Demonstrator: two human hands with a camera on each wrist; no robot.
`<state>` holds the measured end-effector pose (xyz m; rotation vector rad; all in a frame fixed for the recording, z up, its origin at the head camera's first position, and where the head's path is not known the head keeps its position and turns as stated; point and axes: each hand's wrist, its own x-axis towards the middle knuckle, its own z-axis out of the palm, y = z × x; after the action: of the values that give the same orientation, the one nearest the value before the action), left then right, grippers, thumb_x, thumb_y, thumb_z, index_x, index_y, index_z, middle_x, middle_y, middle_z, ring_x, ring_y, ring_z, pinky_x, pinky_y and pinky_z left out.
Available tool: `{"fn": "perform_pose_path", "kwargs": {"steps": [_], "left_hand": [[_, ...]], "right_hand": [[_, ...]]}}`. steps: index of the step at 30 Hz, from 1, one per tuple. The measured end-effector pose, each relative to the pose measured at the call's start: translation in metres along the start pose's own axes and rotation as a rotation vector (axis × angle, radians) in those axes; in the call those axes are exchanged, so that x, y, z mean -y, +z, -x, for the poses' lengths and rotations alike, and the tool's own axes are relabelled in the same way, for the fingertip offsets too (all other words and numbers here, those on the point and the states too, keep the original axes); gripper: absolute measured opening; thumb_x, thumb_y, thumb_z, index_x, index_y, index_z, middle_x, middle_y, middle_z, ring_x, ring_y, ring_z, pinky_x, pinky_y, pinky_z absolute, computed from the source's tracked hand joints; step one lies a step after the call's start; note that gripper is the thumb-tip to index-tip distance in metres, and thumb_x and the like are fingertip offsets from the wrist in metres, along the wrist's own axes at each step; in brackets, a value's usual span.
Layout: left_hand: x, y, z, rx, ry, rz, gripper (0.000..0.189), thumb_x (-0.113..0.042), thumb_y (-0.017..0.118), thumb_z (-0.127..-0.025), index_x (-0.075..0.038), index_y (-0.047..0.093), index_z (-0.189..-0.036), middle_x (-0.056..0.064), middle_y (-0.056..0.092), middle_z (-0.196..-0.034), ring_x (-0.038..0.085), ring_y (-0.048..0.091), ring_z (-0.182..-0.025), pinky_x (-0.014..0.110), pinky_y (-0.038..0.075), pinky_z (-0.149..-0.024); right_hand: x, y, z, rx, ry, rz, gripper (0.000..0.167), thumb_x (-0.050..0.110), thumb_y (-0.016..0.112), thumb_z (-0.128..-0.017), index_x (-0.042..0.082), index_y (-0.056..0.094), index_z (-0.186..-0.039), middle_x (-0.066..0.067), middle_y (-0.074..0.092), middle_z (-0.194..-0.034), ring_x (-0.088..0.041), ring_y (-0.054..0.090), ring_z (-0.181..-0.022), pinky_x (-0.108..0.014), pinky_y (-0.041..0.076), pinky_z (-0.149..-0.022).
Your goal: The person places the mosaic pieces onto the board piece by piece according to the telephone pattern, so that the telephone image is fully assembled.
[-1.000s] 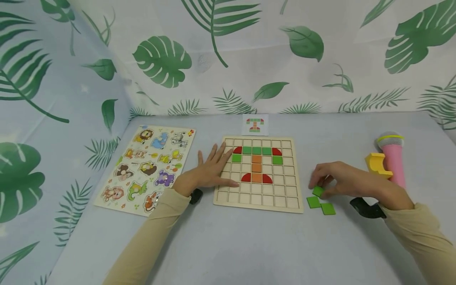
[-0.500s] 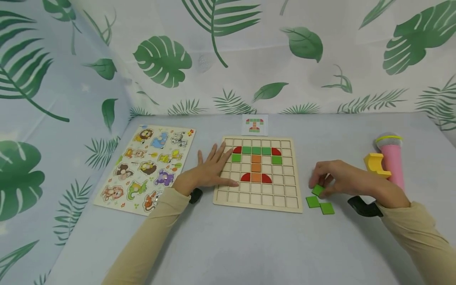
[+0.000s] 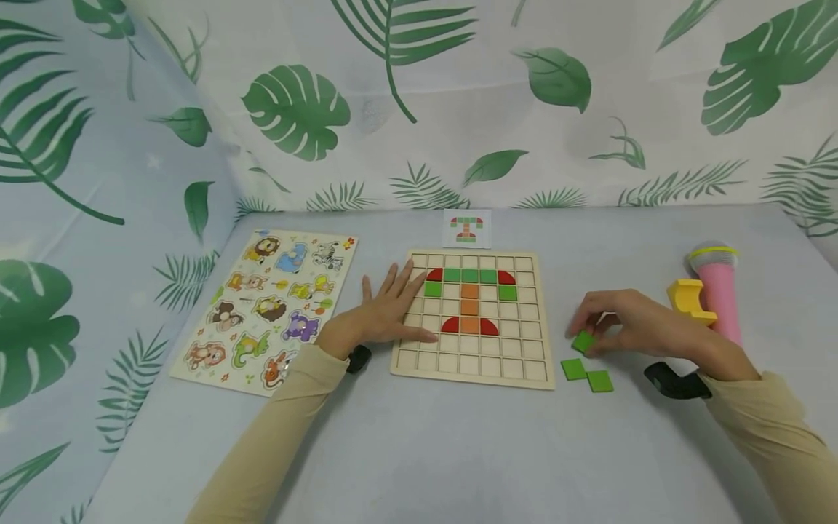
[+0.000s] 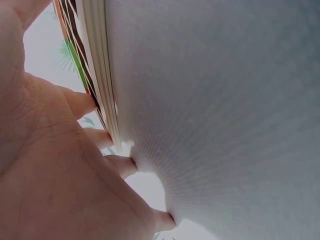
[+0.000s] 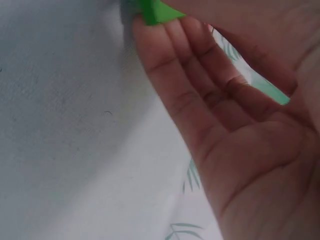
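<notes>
My right hand pinches a green square tile between thumb and fingertips, to the right of the wooden grid board. In the right wrist view that green tile shows at the tips of the curled fingers. Two more green tiles lie just in front of it. My left hand rests spread over the left edge of the board, fingers straight. On the grid, red, green and orange pieces form a T-like figure with a red-and-orange foot. From the left wrist, the board's edge rises beside the fingers.
A small pattern card lies behind the board. The animal puzzle board is at the left. To the right lie a pink toy microphone and a yellow curved block. A leaf-print cloth hangs behind the table.
The pinched green tile has shifted slightly away from the two other tiles, toward the back, with my right hand. My left hand has stayed on the board.
</notes>
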<state>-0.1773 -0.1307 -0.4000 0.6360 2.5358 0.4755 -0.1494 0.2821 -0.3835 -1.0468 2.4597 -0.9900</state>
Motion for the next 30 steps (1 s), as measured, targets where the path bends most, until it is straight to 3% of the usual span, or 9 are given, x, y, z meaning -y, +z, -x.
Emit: {"fn": "perform_pose_path", "kwargs": {"steps": [8,14,22,30], "left_hand": [[-0.002,-0.001,0.002,0.006,-0.004,-0.003,0.113,-0.058,0.070,-0.095,-0.018,-0.004,-0.170,0.008,-0.024,-0.172,0.033,-0.024,-0.157,0.071,-0.021,-0.115],[-0.002,-0.001,0.002,0.005,-0.005,0.000,0.112,-0.059,0.069,-0.095,-0.018,-0.003,-0.170,0.008,-0.024,-0.172,0.033,-0.024,-0.157,0.072,-0.020,-0.115],[-0.001,-0.001,0.002,0.007,-0.009,-0.009,0.111,-0.059,0.069,-0.095,-0.016,-0.002,-0.170,0.009,-0.023,-0.173,0.033,-0.024,-0.157,0.072,-0.020,-0.115],[0.000,-0.001,0.001,-0.007,0.005,-0.023,0.111,-0.058,0.069,-0.095,-0.018,-0.002,-0.170,0.009,-0.022,-0.173,0.034,-0.023,-0.158,0.074,-0.018,-0.114]], "right_hand": [[0.001,-0.001,-0.003,-0.027,0.015,0.050,0.031,-0.004,0.087,-0.080,0.017,0.078,-0.101,0.008,0.072,-0.101,-0.004,0.066,-0.088,-0.025,0.061,-0.078],[0.012,-0.002,-0.014,-0.119,-0.009,0.069,0.031,-0.006,0.087,-0.079,0.016,0.078,-0.100,0.012,0.072,-0.098,-0.004,0.066,-0.088,-0.024,0.060,-0.077],[0.034,0.002,-0.045,-0.186,-0.044,0.072,0.028,-0.004,0.089,-0.078,0.013,0.076,-0.096,0.013,0.071,-0.090,-0.006,0.066,-0.081,-0.027,0.061,-0.074],[0.060,0.017,-0.080,-0.131,-0.112,0.067,0.024,-0.006,0.086,-0.081,0.014,0.080,-0.094,0.010,0.072,-0.095,-0.013,0.070,-0.087,-0.028,0.061,-0.076]]}}
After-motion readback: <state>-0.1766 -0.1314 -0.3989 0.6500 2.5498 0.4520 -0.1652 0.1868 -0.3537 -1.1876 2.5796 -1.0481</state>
